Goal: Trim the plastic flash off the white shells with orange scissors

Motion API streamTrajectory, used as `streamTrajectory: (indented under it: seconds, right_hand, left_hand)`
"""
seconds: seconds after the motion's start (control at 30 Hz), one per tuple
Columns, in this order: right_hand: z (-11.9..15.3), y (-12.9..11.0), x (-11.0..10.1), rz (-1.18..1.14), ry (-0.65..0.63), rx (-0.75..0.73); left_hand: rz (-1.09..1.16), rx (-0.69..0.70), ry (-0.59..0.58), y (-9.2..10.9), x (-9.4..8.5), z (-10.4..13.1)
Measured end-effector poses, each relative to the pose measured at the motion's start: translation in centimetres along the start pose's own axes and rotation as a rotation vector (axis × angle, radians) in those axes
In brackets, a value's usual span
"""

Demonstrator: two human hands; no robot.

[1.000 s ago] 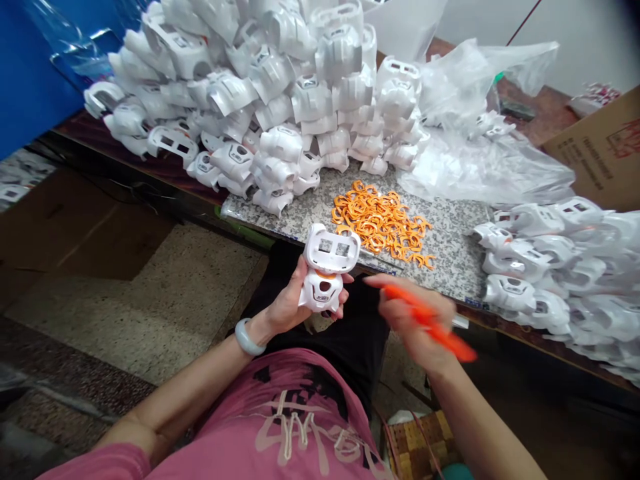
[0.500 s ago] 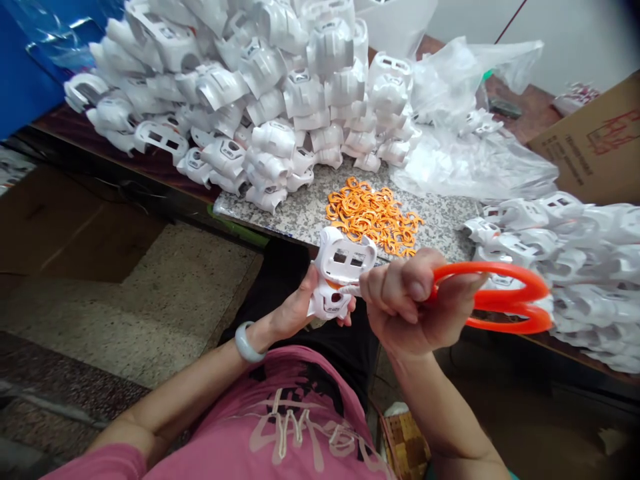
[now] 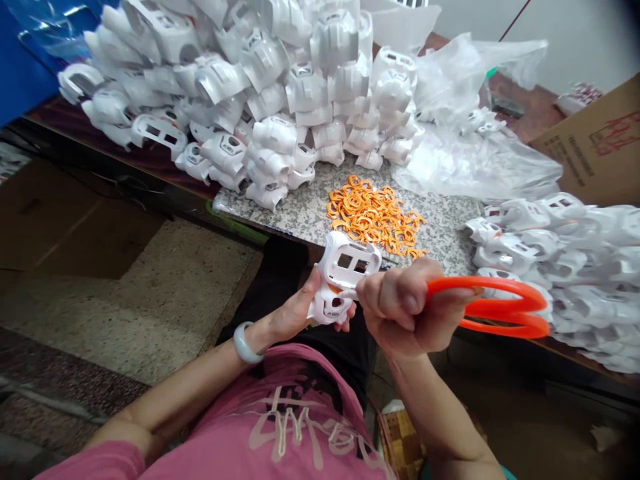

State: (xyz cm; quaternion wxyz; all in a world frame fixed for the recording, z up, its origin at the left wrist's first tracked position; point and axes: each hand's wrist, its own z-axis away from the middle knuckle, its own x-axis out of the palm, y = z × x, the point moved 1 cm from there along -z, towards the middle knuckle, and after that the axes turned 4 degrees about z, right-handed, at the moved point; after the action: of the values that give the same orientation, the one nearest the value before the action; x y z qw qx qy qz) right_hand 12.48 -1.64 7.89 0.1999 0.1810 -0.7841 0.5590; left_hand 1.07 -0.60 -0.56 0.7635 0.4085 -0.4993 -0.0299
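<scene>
My left hand (image 3: pixel 300 305) grips a white plastic housing (image 3: pixel 349 263) from its left side, in front of the table edge. The housing has two square windows, and a bit of orange shows at its narrow middle. Wrapped around a pair of scissors with orange loop handles (image 3: pixel 505 288) is my right hand (image 3: pixel 400 303), which hides most of their blades. A pale tip reaches out from the right fist to the middle of the housing. Just beyond both hands lies a heap of small orange plastic rings (image 3: pixel 373 215).
Many white housings are stacked high at the back left (image 3: pixel 265 87), and more lie in a pile (image 3: pixel 565 267) at the right. Clear plastic bags (image 3: pixel 465 147) and a cardboard box (image 3: pixel 595 143) stand behind. A woven basket (image 3: pixel 403 437) is below, near my right forearm.
The orange handles have tilted so that their loops look narrower and closer together. The housing has shifted slightly right and down in the view, still in my left hand.
</scene>
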Motion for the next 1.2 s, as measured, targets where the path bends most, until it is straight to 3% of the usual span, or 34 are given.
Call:
streamTrajectory:
  seconds: [0.27, 0.4, 0.87, 1.03, 1.2]
  right_hand:
    - [0.1, 0.0, 0.1, 0.043, 0.007, -0.003]
    - [0.5, 0.9, -0.3, 0.122, -0.067, -0.029]
    - [1.1, 2.8, -0.8, 0.193, -0.006, -0.179]
    - [0.7, 1.1, -0.7, 0.184, 0.045, -0.106]
    - [0.6, -1.6, -1.0, 0.199, 0.165, -0.167]
  left_hand:
    - [-0.03, -0.021, 0.001, 0.3, 0.3, 0.0]
    - [-0.035, -0.041, 0.054, -0.5, -0.2, 0.1]
    - [-0.081, -0.044, 0.055, -1.8, -1.9, -0.2]
    - [-0.004, -0.025, 0.043, -1.4, -1.7, -0.5]
    - [0.059, -0.066, 0.034, -0.7, -1.4, -0.4]
